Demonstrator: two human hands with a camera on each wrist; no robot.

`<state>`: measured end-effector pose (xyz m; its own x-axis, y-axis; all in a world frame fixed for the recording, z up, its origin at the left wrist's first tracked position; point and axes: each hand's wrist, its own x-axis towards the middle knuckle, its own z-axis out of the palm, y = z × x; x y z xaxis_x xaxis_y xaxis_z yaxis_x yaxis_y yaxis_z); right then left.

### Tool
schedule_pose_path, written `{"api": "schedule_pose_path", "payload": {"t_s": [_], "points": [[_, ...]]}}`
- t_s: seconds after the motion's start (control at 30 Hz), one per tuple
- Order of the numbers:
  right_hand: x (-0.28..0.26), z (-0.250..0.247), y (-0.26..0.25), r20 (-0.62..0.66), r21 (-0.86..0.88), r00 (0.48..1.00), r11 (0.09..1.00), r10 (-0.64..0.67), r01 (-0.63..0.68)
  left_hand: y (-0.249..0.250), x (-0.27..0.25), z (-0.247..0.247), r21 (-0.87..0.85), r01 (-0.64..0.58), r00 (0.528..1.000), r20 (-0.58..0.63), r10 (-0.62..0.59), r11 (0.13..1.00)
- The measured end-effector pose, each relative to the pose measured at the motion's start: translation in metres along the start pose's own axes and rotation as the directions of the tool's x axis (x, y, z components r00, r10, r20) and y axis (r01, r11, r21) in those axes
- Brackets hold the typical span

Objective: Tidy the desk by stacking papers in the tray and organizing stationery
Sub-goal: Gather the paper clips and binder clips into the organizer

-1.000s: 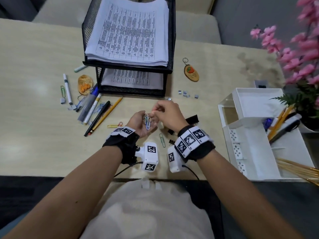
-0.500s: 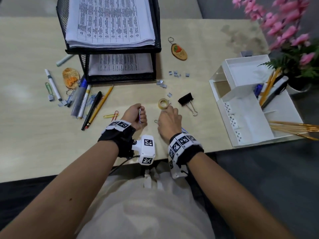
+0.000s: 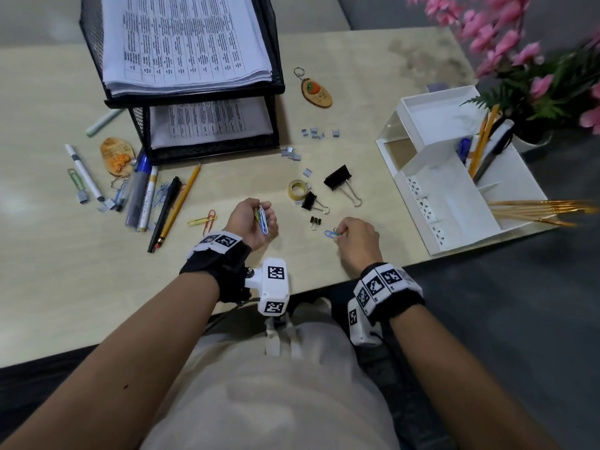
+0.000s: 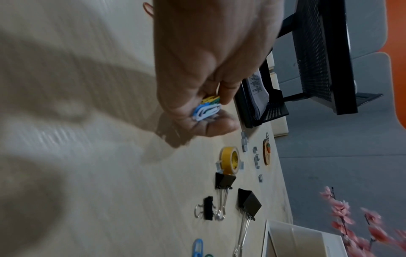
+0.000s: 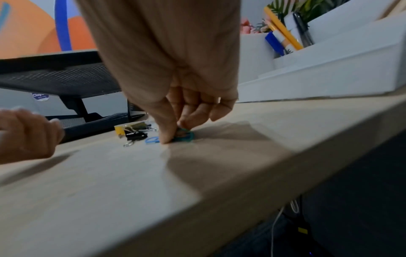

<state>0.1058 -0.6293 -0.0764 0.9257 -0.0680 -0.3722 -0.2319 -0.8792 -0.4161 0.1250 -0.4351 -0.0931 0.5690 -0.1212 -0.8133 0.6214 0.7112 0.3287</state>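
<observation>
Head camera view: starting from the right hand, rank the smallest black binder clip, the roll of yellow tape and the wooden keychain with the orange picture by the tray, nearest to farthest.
From the right hand:
1. Smallest black binder clip, just to its left.
2. Roll of yellow tape, farther up the desk, beyond the medium clip.
3. Wooden keychain, far back, right of the paper tray.

A wooden keyring with an orange picture (image 3: 316,90) lies upper centre on the surface (image 3: 48,271), a second wooden keyring (image 3: 117,155) sits at the left, and pink flowers (image 3: 506,43) with green leaves fill the upper right.
</observation>
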Motion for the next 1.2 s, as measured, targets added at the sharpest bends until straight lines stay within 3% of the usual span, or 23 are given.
{"api": "schedule_pose_path", "payload": {"t_s": [0.13, 0.23, 0.33, 0.43, 0.5, 0.6, 0.67, 0.77, 0.87, 0.97, 1.1, 1.2], "points": [[0.000, 0.004, -0.005, -0.004, -0.032, 0.999, 0.999, -0.043, 0.043, 0.002, -0.011, -0.005, -0.035, -0.023, 1.000, -0.001, 0.023, 0.999], [-0.002, 0.003, -0.030, -0.068, 0.150, 0.996, 0.986, -0.064, 0.074, 0.004, -0.017, -0.014, -0.029, -0.081, 0.996, -0.032, 0.080, 0.996], [-0.008, 0.003, -0.079, -0.010, 0.279, 0.975, 0.936, -0.222, 0.215, 0.008, -0.020, -0.027, -0.048, -0.097, 0.995, -0.037, 0.095, 0.994], [-0.017, 0.014, -0.128, 0.086, 0.385, 0.925, 0.869, -0.369, 0.311, 0.015, -0.023, -0.042, -0.121, -0.082, 0.996, 0.035, 0.087, 0.989], [-0.017, 0.025, -0.152, 0.076, 0.400, 0.902, 0.842, -0.424, 0.362, 0.022, -0.025, -0.055, -0.160, -0.057, 0.995, 0.069, 0.069, 0.985], [-0.006, 0.036, -0.171, -0.003, 0.423, 0.895, 0.810, -0.446, 0.405, 0.040, -0.032, -0.076, -0.148, -0.039, 0.999, 0.021, 0.043, 0.988], [0.004, 0.047, -0.176, 0.010, 0.354, 0.887, 0.832, -0.461, 0.428, 0.053, -0.039, -0.095, -0.148, -0.070, 0.998, -0.010, 0.069, 0.986], [0.015, 0.070, -0.175, 0.174, 0.129, 0.828, 0.846, -0.534, 0.518, 0.066, -0.048, -0.120, -0.195, -0.107, 0.994, -0.019, 0.105, 0.975], [0.019, 0.085, -0.173, 0.338, -0.041, 0.724, 0.759, -0.601, 0.649, 0.074, -0.053, -0.136, -0.241, -0.139, 0.990, -0.027, 0.136, 0.961], [0.022, 0.086, -0.172, 0.374, -0.097, 0.692, 0.716, -0.617, 0.691, 0.076, -0.055, -0.143, -0.255, -0.141, 0.990, -0.029, 0.139, 0.956], [0.021, 0.084, -0.174, 0.438, -0.122, 0.698, 0.732, -0.566, 0.670, 0.077, -0.052, -0.136, -0.246, -0.188, 0.980, -0.104, 0.167, 0.951], [0.025, 0.084, -0.172, 0.356, 0.033, 0.800, 0.862, -0.484, 0.506, 0.081, -0.048, -0.128, -0.243, -0.260, 0.959, -0.175, 0.221, 0.934]]}}
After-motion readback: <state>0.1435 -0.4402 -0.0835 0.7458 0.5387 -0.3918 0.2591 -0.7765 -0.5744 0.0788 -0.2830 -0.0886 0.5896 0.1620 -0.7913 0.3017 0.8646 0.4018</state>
